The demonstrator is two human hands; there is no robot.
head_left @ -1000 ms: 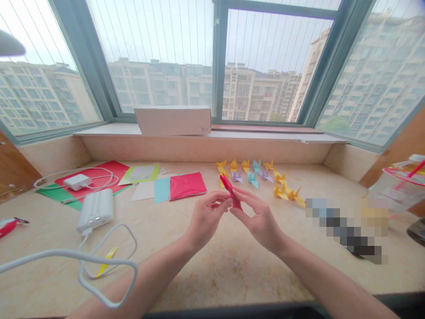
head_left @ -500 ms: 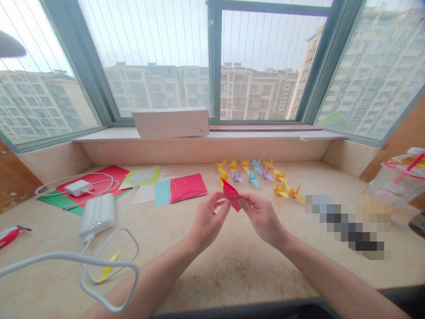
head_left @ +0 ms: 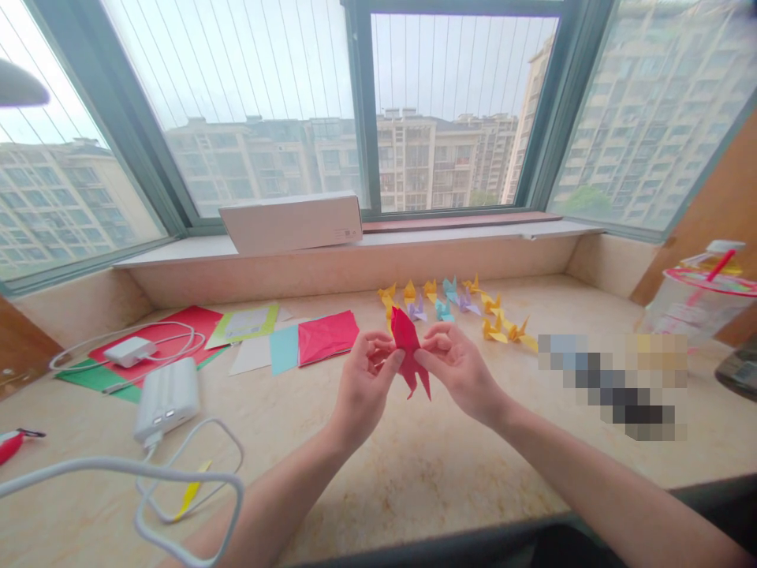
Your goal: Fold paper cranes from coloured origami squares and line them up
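A red folded paper (head_left: 405, 338), narrow with two pointed legs hanging down, is held upright above the middle of the counter. My left hand (head_left: 372, 379) pinches its left edge between thumb and fingers. On the opposite edge, my right hand (head_left: 458, 367) grips it the same way. Just behind the hands stand several folded paper cranes: yellow ones (head_left: 490, 328), blue ones (head_left: 444, 311) and purple ones (head_left: 467, 300). To the left of my left hand lies a stack of red paper squares (head_left: 326, 338), with a light blue sheet (head_left: 285, 352) beside it.
At left, a white power bank (head_left: 168, 398) and looping white cable (head_left: 195, 477) lie near a charger (head_left: 130, 352) on red and green sheets. A white box (head_left: 292, 223) rests on the sill. At right stands a clear cup with a straw (head_left: 698, 296).
The red paper has been turned so its two pointed legs show below the fingers. Both hands still grip it. The whole view has shifted slightly.
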